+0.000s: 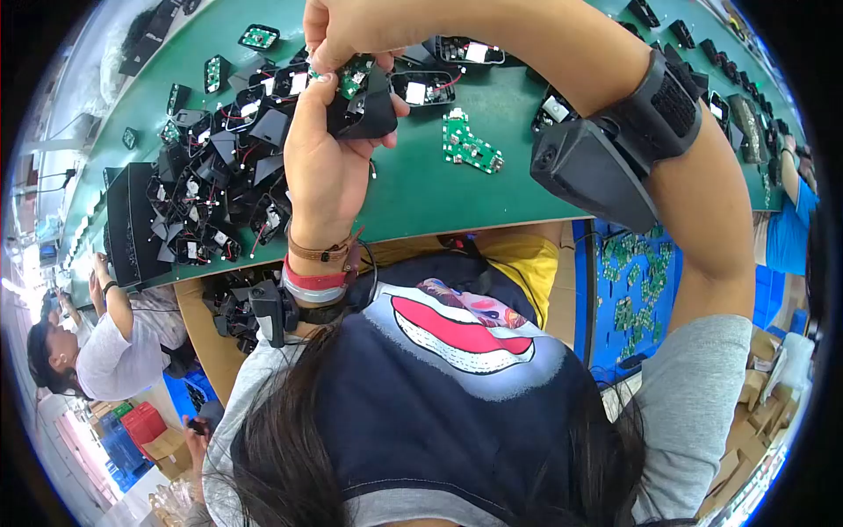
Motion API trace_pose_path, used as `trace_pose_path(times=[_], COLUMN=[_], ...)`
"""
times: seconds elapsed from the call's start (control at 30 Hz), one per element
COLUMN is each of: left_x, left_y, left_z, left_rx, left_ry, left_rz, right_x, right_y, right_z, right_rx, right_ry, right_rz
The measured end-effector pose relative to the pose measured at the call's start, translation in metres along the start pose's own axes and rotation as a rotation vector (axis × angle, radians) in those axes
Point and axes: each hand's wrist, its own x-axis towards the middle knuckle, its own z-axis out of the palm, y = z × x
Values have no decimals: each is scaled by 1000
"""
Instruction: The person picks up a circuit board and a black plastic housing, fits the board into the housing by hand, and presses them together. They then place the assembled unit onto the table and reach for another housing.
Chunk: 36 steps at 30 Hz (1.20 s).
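Note:
At the far edge of the pile, my left hand (327, 145) is closed around a black plastic housing (378, 110), its fingers wrapped behind the dark shell. A green circuit board (354, 79) shows at the housing's open side, with my left thumb against it. My right hand (338, 31) reaches across from the right, fingers bent down and pinching at the board's edge; its fingertips partly hide that spot. Nearest on the table, to the right of my hands, lie loose green circuit boards (471, 145). Just beyond the held housing is an open black housing (426, 89) with a white part inside.
A heap of black housings (224, 162) with wires and white parts covers the left of the green table (404, 198). A blue tray (628, 290) of green boards is below the table's right edge. Co-workers (114, 338) sit at left and stand at right.

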Motion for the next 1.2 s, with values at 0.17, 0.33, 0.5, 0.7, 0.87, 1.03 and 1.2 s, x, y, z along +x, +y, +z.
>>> trace_pose_path(times=[0.17,0.33,0.5,0.7,0.87,1.03,1.2], left_x=[2,2,1,6,9,14,17], left_y=[4,5,9,20,34,42,41], left_z=[0,0,2,10,27,30,40], left_rx=[2,-11,-14,-25,-128,78,160], left_ry=[-3,-11,16,-30,-77,29,79], left_rz=[3,-7,0,146,122,77,84], right_x=[6,7,7,10,11,16,14], right_y=[15,25,37,52,60,68,71], right_z=[-19,-6,-7,-1,10,36,45], right_rx=[655,836,1074,1493,1749,2025,2221], right_ry=[-170,-218,-255,-304,-310,-259,-291], right_rz=[-125,-131,-127,-145,-189,-210,-140])
